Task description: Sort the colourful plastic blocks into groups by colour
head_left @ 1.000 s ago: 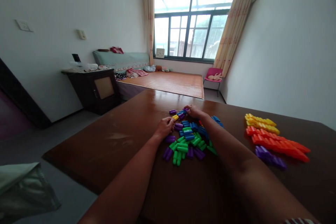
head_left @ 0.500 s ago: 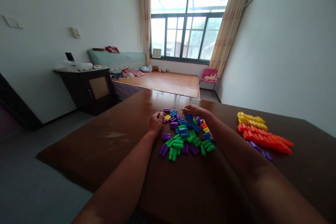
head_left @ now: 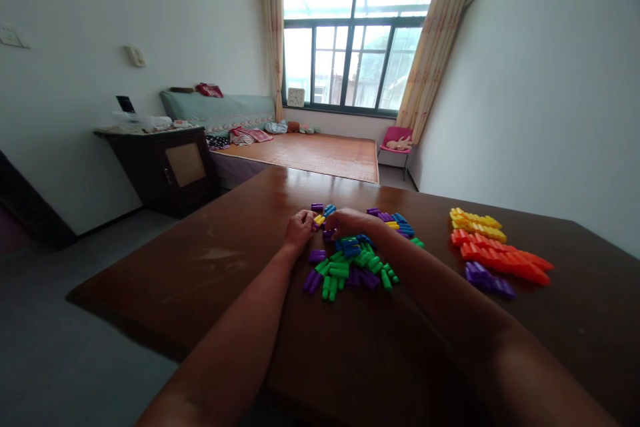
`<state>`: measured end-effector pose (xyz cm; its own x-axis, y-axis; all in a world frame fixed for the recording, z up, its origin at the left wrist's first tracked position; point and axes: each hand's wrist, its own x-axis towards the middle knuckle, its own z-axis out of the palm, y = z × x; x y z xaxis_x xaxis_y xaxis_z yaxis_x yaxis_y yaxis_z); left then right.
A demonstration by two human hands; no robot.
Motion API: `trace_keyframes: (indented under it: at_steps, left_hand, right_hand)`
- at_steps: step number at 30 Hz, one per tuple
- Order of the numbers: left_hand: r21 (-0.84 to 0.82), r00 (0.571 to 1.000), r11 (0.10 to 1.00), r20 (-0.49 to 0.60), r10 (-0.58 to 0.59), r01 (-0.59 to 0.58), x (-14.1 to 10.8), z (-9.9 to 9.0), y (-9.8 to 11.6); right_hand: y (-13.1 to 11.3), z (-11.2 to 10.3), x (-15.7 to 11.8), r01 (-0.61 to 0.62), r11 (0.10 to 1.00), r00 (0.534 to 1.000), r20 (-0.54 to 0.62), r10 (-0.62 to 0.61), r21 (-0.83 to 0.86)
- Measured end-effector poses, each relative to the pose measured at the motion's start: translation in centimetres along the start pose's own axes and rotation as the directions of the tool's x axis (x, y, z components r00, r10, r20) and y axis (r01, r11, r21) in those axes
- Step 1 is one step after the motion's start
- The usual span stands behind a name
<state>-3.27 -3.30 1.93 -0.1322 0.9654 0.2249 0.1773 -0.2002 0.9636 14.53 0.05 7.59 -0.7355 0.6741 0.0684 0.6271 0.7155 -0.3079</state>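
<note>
My left hand (head_left: pixel 300 229) rests at the left edge of a heap of plastic building blocks. Its fingers are closed at a small yellow block (head_left: pixel 319 220) with purple beside it. Just right of that, my right hand (head_left: pixel 342 221) reaches across the heap, fingers curled downward near a purple block (head_left: pixel 329 235); what they hold, if anything, is hidden. Green blocks (head_left: pixel 340 271) lie loose toward me, with blue blocks (head_left: pixel 351 248) and a purple block (head_left: pixel 317 256) among them. Behind my right wrist lies a mixed cluster of purple, yellow and blue blocks (head_left: pixel 403 224).
On the table's right side lie rows of joined blocks: yellow (head_left: pixel 475 223), orange (head_left: pixel 503 259) and purple (head_left: pixel 489 280). The brown table (head_left: pixel 200 267) ends at a left edge. Beyond stand a bed (head_left: pixel 320 155), a dark cabinet (head_left: pixel 183 163) and a pink chair (head_left: pixel 397 140).
My right hand has moved left and nearer, toward my left hand. More of the cluster behind my right wrist shows. My left hand stays put; the view has shifted slightly.
</note>
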Motion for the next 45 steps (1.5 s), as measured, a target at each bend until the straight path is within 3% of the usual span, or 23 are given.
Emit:
trace_keyframes:
  at_steps: [3,6,9,12,14,15,18,20,22,25,30,34,38,40,42,45]
  left_hand:
    - [0.02,1.0,1.0,0.024,0.014,-0.014,-0.1,0.0,0.2]
    - [0.022,0.999,1.0,0.043,0.02,-0.021,-0.1,-0.2,0.2]
    - [0.018,0.998,0.999,0.05,0.038,-0.039,0.1,-0.3,0.2]
    - [0.024,0.997,0.999,0.063,0.034,-0.036,0.2,-0.4,0.2]
    - [0.03,0.996,0.999,0.083,0.033,-0.036,0.2,-0.4,0.3]
    - [0.036,0.995,0.999,0.091,0.034,-0.038,0.1,-0.4,0.3]
    - [0.078,0.993,0.996,0.112,0.034,-0.043,0.2,-0.3,0.4]
    - [0.11,0.994,0.993,0.108,0.035,-0.046,0.3,-0.3,0.4]
    - [0.128,0.994,0.991,0.101,0.037,-0.05,0.3,-0.3,0.3]
    - [0.121,0.994,0.991,0.096,0.046,-0.058,0.2,-0.4,0.5]
    - [0.105,0.996,0.993,0.077,0.039,-0.047,-0.3,-0.5,1.2]
    - [0.105,0.995,0.993,0.085,0.051,-0.06,-0.3,-0.5,1.2]
    - [0.093,0.993,0.994,0.107,0.044,-0.054,-0.1,-0.5,0.7]
    - [0.083,0.992,0.995,0.115,0.049,-0.059,0.0,-0.5,0.6]
    - [0.08,0.992,0.995,0.118,0.05,-0.06,0.0,-0.5,0.6]
    - [0.09,0.992,0.995,0.12,0.038,-0.049,-0.1,-0.5,0.8]
  right_hand:
    - [-0.9,0.5,-1.1,-0.011,0.996,1.0,-0.006,0.01,-0.091]
    - [-2.4,0.3,-2.9,-0.071,0.99,0.985,-0.166,0.051,-0.119]
    - [-3.6,-1.2,-6.4,-0.116,0.993,0.92,-0.382,0.093,-0.037]
    - [-2.8,-3.7,-12.5,-0.189,0.974,0.846,-0.483,0.226,0.125]
    - [-0.8,-5.0,-18.1,-0.281,0.931,0.761,-0.537,0.363,0.232]
    - [0.6,-5.4,-21.2,-0.344,0.894,0.692,-0.566,0.448,0.287]
    - [5.2,-4.8,-30.6,-0.536,0.735,0.431,-0.614,0.661,0.415]
    - [7.6,-3.4,-35.6,-0.653,0.593,0.289,-0.568,0.77,0.471]
    - [9.0,-2.1,-38.6,-0.734,0.48,0.235,-0.482,0.844,0.481]
    - [9.4,-0.9,-39.7,-0.785,0.454,0.271,-0.426,0.863,0.421]
    - [8.5,-1.1,-37.9,-0.836,0.463,0.292,-0.475,0.83,0.295]
    - [8.2,-1.1,-37.7,-0.838,0.481,0.349,-0.424,0.836,0.257]
    - [8.5,-1.3,-38.5,-0.837,0.474,0.329,-0.441,0.835,0.274]
    - [8.5,-1.3,-38.4,-0.796,0.526,0.338,-0.501,0.797,0.299]
    - [8.2,-1.3,-37.8,-0.723,0.627,0.397,-0.569,0.721,0.29]
    - [7.5,-1.1,-36.1,-0.639,0.747,0.537,-0.59,0.603,0.182]
